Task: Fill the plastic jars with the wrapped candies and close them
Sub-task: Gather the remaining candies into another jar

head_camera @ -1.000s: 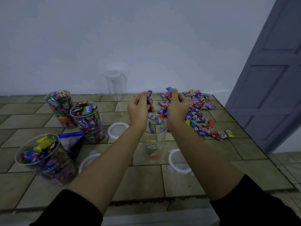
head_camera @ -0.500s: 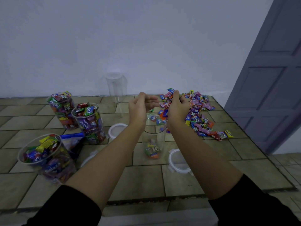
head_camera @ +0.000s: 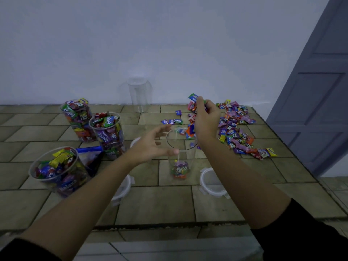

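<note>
Tiled table [head_camera: 169, 204] fills my view, with a grey door [head_camera: 320, 91] off to the right.

Loose candy pile [head_camera: 237, 129] spread over the table's far right.

Three full jars [head_camera: 107, 132] stand on the left, uncapped and heaped to the rim; a blue bag [head_camera: 90, 155] lies between the nearest two.

Open jar [head_camera: 181, 153] stands upright mid-table with only a small layer of candies at its bottom. An empty jar [head_camera: 139, 95] stands at the back against the wall.

Right hand [head_camera: 205, 121] is raised beyond the open jar's far rim, fingers curled round a bunch of candies [head_camera: 193, 105].

Left hand [head_camera: 152, 144] is released, fingers straight and spread, just left of the open jar. The thumb reaches the jar's wall; I cannot tell whether it touches.

One lid [head_camera: 211, 182] lies flat just right of the open jar, another lid [head_camera: 122, 189] under the left forearm.

A few stray candies [head_camera: 172, 121] lie beyond the left fingertips.
</note>
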